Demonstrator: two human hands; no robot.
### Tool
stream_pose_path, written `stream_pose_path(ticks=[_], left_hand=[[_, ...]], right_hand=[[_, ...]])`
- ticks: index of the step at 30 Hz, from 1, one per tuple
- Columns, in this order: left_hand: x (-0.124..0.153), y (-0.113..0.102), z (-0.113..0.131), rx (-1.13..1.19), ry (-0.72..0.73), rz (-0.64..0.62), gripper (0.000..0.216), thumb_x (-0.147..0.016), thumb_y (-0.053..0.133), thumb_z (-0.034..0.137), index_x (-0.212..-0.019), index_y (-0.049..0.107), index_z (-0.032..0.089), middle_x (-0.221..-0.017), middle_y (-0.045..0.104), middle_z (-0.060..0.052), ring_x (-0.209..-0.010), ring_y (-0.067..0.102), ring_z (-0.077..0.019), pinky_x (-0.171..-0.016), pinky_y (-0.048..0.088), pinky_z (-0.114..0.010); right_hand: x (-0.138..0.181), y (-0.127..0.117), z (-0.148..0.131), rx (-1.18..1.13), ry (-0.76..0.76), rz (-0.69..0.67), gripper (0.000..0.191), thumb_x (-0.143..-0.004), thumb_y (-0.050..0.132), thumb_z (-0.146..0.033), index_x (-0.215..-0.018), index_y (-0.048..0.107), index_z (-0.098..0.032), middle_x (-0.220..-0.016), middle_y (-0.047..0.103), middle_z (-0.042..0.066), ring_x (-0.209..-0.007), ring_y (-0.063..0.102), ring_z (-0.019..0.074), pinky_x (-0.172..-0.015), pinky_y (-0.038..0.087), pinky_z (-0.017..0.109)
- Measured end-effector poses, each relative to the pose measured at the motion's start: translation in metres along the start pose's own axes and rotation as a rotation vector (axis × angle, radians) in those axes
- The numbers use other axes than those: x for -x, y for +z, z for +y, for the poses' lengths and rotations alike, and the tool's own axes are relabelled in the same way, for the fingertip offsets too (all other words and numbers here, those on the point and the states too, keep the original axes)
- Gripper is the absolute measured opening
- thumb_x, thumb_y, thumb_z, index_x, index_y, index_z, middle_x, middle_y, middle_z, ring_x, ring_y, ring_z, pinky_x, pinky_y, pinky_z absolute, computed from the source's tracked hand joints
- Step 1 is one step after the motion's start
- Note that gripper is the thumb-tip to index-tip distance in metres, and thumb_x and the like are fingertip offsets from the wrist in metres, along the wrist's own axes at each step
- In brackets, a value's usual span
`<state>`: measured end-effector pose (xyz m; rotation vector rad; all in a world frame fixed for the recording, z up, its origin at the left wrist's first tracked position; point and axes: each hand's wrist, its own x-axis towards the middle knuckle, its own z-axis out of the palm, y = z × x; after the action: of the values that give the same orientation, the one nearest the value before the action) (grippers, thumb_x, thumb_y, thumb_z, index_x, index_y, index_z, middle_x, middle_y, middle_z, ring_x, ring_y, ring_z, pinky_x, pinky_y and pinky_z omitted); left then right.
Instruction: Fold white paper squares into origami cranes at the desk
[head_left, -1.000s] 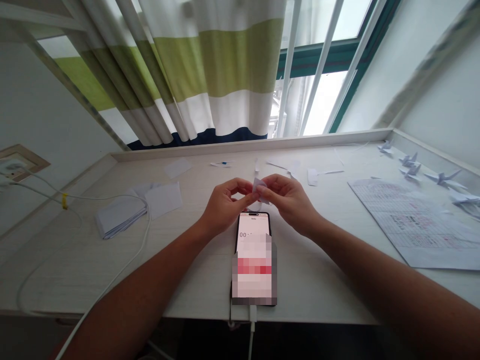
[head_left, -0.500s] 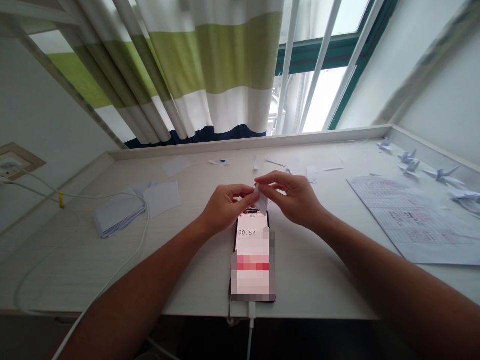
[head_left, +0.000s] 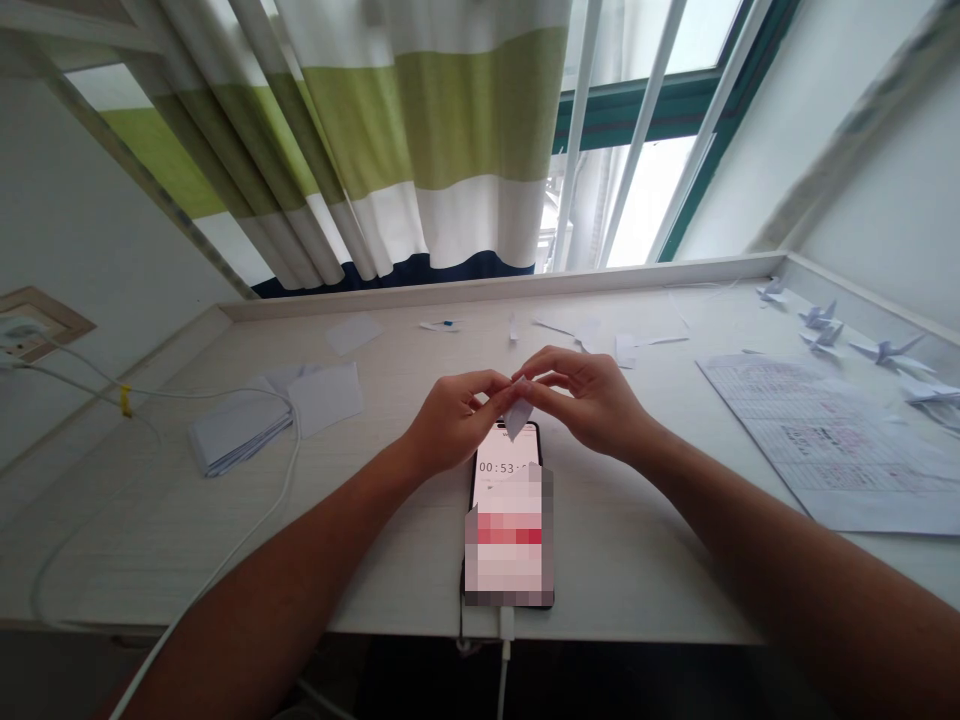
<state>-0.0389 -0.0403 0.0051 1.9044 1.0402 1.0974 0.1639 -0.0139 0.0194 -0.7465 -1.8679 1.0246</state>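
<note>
Both hands meet above the desk over a small folded piece of white paper (head_left: 517, 414). My left hand (head_left: 452, 420) pinches its left side with thumb and forefinger. My right hand (head_left: 589, 400) pinches its upper right edge, fingers curled. The paper hangs point-down just above the top of a phone (head_left: 510, 520) that lies flat on the desk with a running timer on its screen and a cable plugged in at its near end.
A stack of white paper squares (head_left: 240, 425) lies left, with a white cable (head_left: 247, 530) looping past it. Paper scraps (head_left: 622, 348) lie beyond the hands. A printed sheet (head_left: 832, 440) and several folded paper cranes (head_left: 885, 350) are on the right. Curtain and window stand behind.
The folded paper has turned in my fingers and now points downward over the phone. Both hands stayed in place with small finger shifts; the timer has advanced.
</note>
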Motion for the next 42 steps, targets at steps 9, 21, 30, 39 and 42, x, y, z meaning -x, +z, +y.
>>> stream_pose_path(ticks=[9,21,30,39,42], left_hand=[[0.000,-0.001,0.001,-0.052,0.037,-0.033,0.023,-0.098,0.066,0.037,-0.103,0.080,0.019,-0.095,0.082,-0.007,-0.081,0.076,-0.0191,-0.070,0.061,-0.030],[0.000,0.003,-0.002,0.260,-0.140,-0.023,0.032,-0.091,0.075,0.046,-0.103,0.077,0.016,-0.093,0.080,-0.009,-0.080,0.076,-0.0194,-0.070,0.063,-0.032],[0.000,0.009,-0.003,0.425,-0.275,-0.121,0.038,-0.093,0.074,0.047,-0.111,0.072,0.014,-0.104,0.081,-0.013,-0.095,0.078,-0.0239,-0.077,0.064,-0.036],[0.001,0.009,-0.006,0.292,-0.238,-0.113,0.033,-0.095,0.070,0.048,-0.100,0.071,0.015,-0.089,0.077,-0.008,-0.084,0.076,-0.0202,-0.069,0.061,-0.030],[0.000,0.008,-0.005,0.257,-0.236,-0.140,0.035,-0.093,0.071,0.050,-0.096,0.069,0.015,-0.088,0.075,-0.007,-0.083,0.076,-0.0202,-0.069,0.061,-0.030]], right_hand=[[0.001,0.002,0.005,0.029,-0.032,0.005,0.017,-0.093,0.074,-0.040,-0.089,0.075,-0.024,-0.089,0.076,0.004,-0.086,0.071,0.0209,-0.083,0.062,0.044],[-0.001,0.006,0.003,-0.170,0.085,0.106,0.020,-0.089,0.077,-0.039,-0.079,0.073,-0.021,-0.078,0.072,0.002,-0.073,0.066,0.0171,-0.067,0.055,0.033],[-0.002,0.005,0.008,-0.244,0.142,0.150,0.028,-0.086,0.080,-0.047,-0.084,0.073,-0.020,-0.079,0.071,0.003,-0.071,0.065,0.0165,-0.064,0.056,0.032],[-0.001,0.006,0.004,-0.101,0.154,0.071,0.026,-0.089,0.076,-0.043,-0.080,0.076,-0.019,-0.080,0.075,0.006,-0.074,0.069,0.0188,-0.069,0.057,0.037],[-0.001,0.007,0.006,-0.086,0.181,0.093,0.026,-0.089,0.075,-0.042,-0.078,0.075,-0.018,-0.078,0.075,0.006,-0.071,0.068,0.0184,-0.066,0.056,0.036]])
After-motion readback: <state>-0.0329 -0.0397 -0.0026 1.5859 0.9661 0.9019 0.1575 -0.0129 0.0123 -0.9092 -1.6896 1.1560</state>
